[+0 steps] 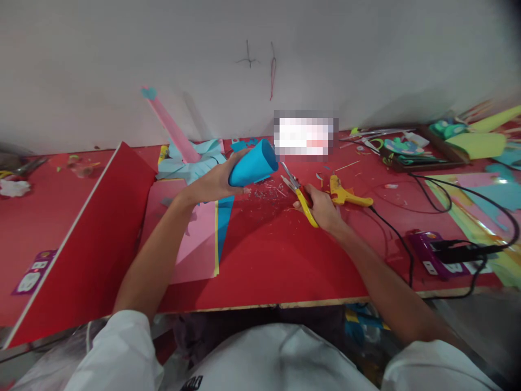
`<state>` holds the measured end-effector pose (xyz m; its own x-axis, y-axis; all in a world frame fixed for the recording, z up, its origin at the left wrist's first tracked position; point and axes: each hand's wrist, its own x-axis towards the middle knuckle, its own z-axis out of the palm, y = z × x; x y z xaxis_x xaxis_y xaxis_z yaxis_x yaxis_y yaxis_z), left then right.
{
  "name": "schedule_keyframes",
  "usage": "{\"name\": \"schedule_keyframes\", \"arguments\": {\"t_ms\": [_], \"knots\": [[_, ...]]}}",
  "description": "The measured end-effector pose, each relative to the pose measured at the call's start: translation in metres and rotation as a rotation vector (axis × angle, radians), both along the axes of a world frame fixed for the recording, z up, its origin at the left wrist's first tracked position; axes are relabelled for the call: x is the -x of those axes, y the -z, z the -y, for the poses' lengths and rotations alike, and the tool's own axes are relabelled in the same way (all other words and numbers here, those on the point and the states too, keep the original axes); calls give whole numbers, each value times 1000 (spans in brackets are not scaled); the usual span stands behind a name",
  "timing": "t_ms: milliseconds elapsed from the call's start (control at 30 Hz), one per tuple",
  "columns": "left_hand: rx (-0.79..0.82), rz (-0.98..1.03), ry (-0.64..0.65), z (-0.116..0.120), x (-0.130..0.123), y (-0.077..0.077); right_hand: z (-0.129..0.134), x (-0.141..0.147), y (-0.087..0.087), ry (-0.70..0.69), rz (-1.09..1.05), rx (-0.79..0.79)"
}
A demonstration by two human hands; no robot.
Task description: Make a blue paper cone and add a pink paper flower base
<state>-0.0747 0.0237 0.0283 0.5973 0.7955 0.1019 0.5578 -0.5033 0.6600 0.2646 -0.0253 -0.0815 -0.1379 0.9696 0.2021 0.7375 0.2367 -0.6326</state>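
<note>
My left hand (217, 176) is closed around the lower end of a blue paper tube (252, 164), its open mouth tilted up and to the right. In my right hand (321, 206) is a pair of scissors (306, 205) with yellow and red handles. The scissor blades point up and left, apart from the tube's rim. Just right of that hand lies a yellow glue gun (350, 196) with a black cord. Paper scraps (271, 190) are scattered on the red tabletop (277, 255) between my hands.
A red divider board (93, 244) stands at the left. Pink sheets (195, 244) lie beside it, with a pink paper cone (173, 125) behind. A dark tray (439, 146) of supplies, a purple socket box (437, 255) and looping cables occupy the right side.
</note>
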Motion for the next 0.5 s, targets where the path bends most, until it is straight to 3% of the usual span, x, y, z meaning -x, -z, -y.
{"name": "schedule_keyframes", "arguments": {"t_ms": [500], "knots": [[135, -83, 80, 0, 8, -4, 1, -3, 3, -74, -8, 36]]}}
